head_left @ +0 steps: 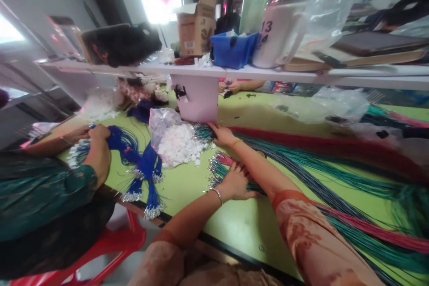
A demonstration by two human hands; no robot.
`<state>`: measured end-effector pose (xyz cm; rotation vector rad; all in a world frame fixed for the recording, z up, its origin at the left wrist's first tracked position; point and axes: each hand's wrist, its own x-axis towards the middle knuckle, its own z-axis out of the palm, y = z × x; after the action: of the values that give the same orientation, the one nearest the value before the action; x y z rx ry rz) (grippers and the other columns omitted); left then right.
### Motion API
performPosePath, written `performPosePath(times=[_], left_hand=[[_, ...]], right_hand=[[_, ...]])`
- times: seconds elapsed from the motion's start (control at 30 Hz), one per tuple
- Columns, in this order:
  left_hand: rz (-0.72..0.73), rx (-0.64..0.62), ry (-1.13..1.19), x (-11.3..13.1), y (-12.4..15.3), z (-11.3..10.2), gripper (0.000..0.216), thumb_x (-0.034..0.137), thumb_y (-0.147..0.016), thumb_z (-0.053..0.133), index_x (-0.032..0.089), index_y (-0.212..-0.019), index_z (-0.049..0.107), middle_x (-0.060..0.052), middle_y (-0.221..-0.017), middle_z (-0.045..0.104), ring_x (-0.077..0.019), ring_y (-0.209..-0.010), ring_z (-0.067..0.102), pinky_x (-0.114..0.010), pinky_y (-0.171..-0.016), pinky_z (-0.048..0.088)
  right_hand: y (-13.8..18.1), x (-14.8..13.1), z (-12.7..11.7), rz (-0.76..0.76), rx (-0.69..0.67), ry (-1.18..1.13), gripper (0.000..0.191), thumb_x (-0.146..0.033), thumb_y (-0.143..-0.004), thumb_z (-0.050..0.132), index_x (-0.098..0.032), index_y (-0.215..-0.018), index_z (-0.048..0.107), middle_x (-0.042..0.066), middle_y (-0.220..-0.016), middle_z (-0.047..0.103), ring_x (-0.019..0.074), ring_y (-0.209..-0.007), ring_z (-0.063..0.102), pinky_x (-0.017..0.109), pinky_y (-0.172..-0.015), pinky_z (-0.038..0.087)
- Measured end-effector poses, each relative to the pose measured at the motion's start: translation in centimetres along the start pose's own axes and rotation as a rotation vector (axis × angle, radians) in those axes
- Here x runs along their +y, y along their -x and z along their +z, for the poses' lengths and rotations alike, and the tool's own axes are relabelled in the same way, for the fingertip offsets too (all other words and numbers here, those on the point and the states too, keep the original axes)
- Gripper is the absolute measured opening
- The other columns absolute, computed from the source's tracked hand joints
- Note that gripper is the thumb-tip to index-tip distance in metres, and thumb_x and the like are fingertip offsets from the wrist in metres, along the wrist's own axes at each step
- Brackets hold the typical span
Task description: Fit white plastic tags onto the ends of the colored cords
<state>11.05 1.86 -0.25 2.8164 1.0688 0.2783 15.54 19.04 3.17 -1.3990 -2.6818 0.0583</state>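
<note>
Both hands (pixel 236 183) (pixel 223 134) on green wires (pixel 351 179)

Left hand (pixel 236 183) and right hand (pixel 221 135) rest on the green wires (pixel 335 173).

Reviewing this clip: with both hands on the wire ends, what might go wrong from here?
The left hand presses on wires beside their metal tips, which could prick it. The right hand works right beside the loose white caps; a sweep may knock some across the table. The green and pink wires lie overlapped, so pulling one bundle may tangle the rest.
</note>
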Motion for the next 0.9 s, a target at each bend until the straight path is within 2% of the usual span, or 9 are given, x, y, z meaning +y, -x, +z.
performPosePath(times=[0.1,0.17,0.3,0.47,0.6,0.67,0.73,0.83,0.9], left_hand=[[0.0,-0.008,-0.006,-0.2,-0.1,0.3,0.088,0.074,-0.079,0.038,0.015,-0.144,0.038,-0.016,-0.147,0.039,-0.0349,-0.139,0.024,-0.053,-0.116,0.012],[-0.008,-0.028,-0.006,-0.3,-0.1,0.5,0.088,0.074,-0.079,0.037,0.014,-0.143,0.04,-0.017,-0.147,0.04,-0.0363,-0.138,0.026,-0.054,-0.116,0.013],[0.003,-0.05,0.0,-0.5,-0.2,0.5,0.084,0.07,-0.08,0.04,0.014,-0.144,0.04,-0.017,-0.148,0.039,-0.0375,-0.139,0.023,-0.057,-0.115,0.011],[0.002,-0.005,0.074,0.0,-0.1,-0.6,0.089,0.068,-0.079,0.046,0.014,-0.148,0.031,-0.018,-0.151,0.033,-0.0361,-0.14,0.022,-0.057,-0.116,0.009],[-0.041,0.076,0.137,-0.9,0.8,-2.3,0.074,0.066,-0.081,0.048,0.015,-0.134,0.051,-0.017,-0.142,0.046,-0.0331,-0.137,0.032,-0.053,-0.116,0.016],[-0.113,0.202,0.128,-2.7,1.9,-4.1,0.056,0.059,-0.085,0.048,0.019,-0.122,0.06,-0.014,-0.134,0.053,-0.0313,-0.135,0.036,-0.053,-0.115,0.02],[-0.283,0.441,0.087,-5.7,3.6,-6.7,0.046,0.051,-0.087,0.051,0.021,-0.12,0.059,-0.014,-0.14,0.048,-0.0312,-0.138,0.032,-0.054,-0.114,0.02],[-0.691,0.856,0.024,-11.9,6.8,-11.2,0.064,0.045,-0.082,0.059,0.017,-0.136,0.042,-0.018,-0.154,0.024,-0.0346,-0.145,0.013,-0.057,-0.115,0.013],[-0.92,1.009,0.02,-16.6,8.7,-13.3,0.079,0.043,-0.078,0.064,0.011,-0.142,0.03,-0.022,-0.155,0.016,-0.0366,-0.146,0.006,-0.059,-0.115,0.01]], right_hand=[[-1.7,1.6,1.1,0.022,0.026,-0.059,0.064,-0.035,-0.09,0.045,-0.011,-0.147,0.03,0.02,-0.14,0.044,0.032,-0.116,0.048,0.04,-0.095,0.035],[-2.3,2.4,1.5,0.106,0.047,-0.101,0.053,-0.039,-0.095,0.035,-0.011,-0.14,0.041,0.019,-0.135,0.05,0.0312,-0.116,0.048,0.039,-0.094,0.036],[-3.2,2.5,2.2,0.312,0.047,-0.141,0.055,-0.044,-0.099,0.019,-0.008,-0.13,0.047,0.022,-0.128,0.054,0.031,-0.114,0.049,0.04,-0.091,0.038],[-3.4,1.2,2.4,0.389,0.081,-0.153,0.049,-0.045,-0.096,0.035,-0.011,-0.13,0.046,0.022,-0.131,0.051,0.0319,-0.113,0.051,0.041,-0.09,0.041],[-2.6,1.9,1.4,0.313,0.067,-0.279,0.052,-0.043,-0.087,0.055,-0.013,-0.129,0.05,0.018,-0.131,0.052,0.0291,-0.116,0.052,0.038,-0.095,0.041],[-1.5,2.9,0.4,0.218,0.098,-0.348,0.051,-0.038,-0.083,0.061,-0.012,-0.126,0.054,0.016,-0.129,0.055,0.0264,-0.116,0.052,0.035,-0.098,0.04],[0.1,4.0,-0.9,0.157,0.174,-0.403,0.046,-0.035,-0.082,0.061,-0.011,-0.121,0.058,0.015,-0.124,0.06,0.0241,-0.112,0.054,0.034,-0.097,0.04],[3.6,4.7,-2.8,0.121,0.29,-0.515,0.034,-0.033,-0.086,0.055,-0.011,-0.111,0.063,0.012,-0.11,0.067,0.0197,-0.095,0.06,0.031,-0.088,0.044],[6.6,4.4,-3.7,0.09,0.312,-0.618,0.03,-0.032,-0.088,0.052,-0.012,-0.105,0.065,0.009,-0.101,0.069,0.0165,-0.085,0.06,0.028,-0.08,0.045]])
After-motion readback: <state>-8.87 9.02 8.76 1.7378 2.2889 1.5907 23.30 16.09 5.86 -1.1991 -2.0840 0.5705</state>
